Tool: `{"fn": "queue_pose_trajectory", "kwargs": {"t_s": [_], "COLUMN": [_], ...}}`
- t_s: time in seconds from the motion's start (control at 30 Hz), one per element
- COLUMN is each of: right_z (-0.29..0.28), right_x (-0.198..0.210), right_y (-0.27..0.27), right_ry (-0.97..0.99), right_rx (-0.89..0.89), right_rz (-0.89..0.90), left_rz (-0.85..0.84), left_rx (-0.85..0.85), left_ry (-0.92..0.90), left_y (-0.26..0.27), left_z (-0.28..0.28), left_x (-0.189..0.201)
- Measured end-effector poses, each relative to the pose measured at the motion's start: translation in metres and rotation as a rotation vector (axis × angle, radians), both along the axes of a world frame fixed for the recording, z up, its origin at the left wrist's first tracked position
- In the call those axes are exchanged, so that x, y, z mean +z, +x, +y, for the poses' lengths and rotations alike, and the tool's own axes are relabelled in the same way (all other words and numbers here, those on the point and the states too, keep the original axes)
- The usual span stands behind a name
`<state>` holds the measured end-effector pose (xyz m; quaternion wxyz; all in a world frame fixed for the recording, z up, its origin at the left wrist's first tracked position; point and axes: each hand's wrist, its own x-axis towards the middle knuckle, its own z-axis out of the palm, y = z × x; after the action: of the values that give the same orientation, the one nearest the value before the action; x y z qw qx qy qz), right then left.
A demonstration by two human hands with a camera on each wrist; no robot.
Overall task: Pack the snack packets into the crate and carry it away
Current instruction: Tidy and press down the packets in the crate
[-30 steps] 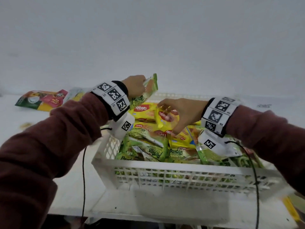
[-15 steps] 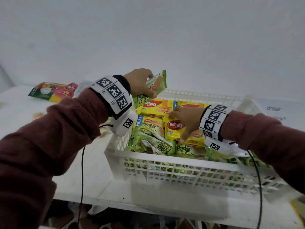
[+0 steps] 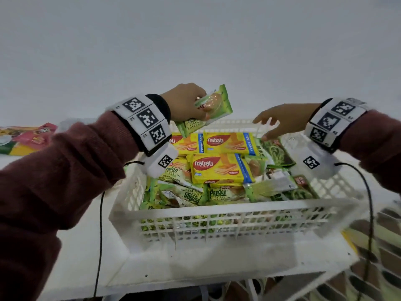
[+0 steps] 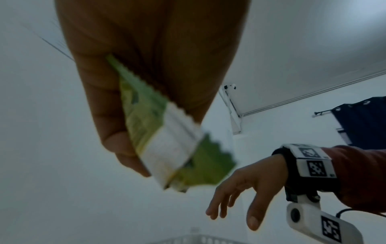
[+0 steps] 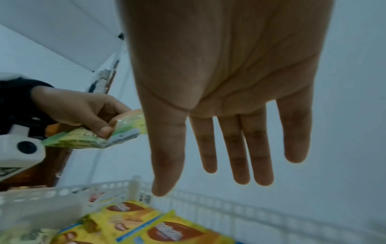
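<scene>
A white slatted plastic crate [image 3: 227,213], heaped with yellow and green snack packets [image 3: 219,168], sits at the white worktop's [image 3: 86,257] near edge. Above its far left corner, the left hand [image 3: 184,103] grips a green foil cake packet [image 3: 208,109]. The right hand [image 3: 286,121] hovers over the far right corner, fingers spread and holding nothing.

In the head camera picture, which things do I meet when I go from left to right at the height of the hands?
Packets on the table → left hand → green packet it holds → right hand.
</scene>
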<state>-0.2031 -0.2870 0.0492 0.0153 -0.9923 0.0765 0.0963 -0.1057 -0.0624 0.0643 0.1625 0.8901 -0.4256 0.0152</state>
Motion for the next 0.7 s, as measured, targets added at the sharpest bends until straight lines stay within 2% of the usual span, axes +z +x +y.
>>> {"fn": "queue_pose_trajectory", "kwargs": {"t_s": [0.17, 0.3, 0.5, 0.63, 0.7], "right_z": [-0.053, -0.086, -0.105, -0.074, -0.043], "right_x": [0.001, -0.011, -0.027, -0.010, -0.011], "right_y": [-0.038, -0.046, -0.035, -0.016, -0.007], "right_ry": [-0.075, -0.098, -0.183, -0.197, -0.181], "right_rx": [-0.198, -0.214, -0.033, 0.232, 0.350], "right_rz": [0.060, 0.109, 0.099, 0.033, 0.118], "left_rz": [0.105, 0.140, 0.224, 0.222, 0.225], "left_rx": [-0.115, -0.129, -0.082, -0.064, -0.032], "left_ry": [-0.031, 0.051, 0.093, 0.140, 0.189], "left_y": [-0.018, -0.027, -0.026, -0.023, -0.019], "left_z": [-0.048, -0.089, -0.137, -0.132, -0.121], "left_x": [-0.007, -0.016, -0.021, -0.027, -0.032]}}
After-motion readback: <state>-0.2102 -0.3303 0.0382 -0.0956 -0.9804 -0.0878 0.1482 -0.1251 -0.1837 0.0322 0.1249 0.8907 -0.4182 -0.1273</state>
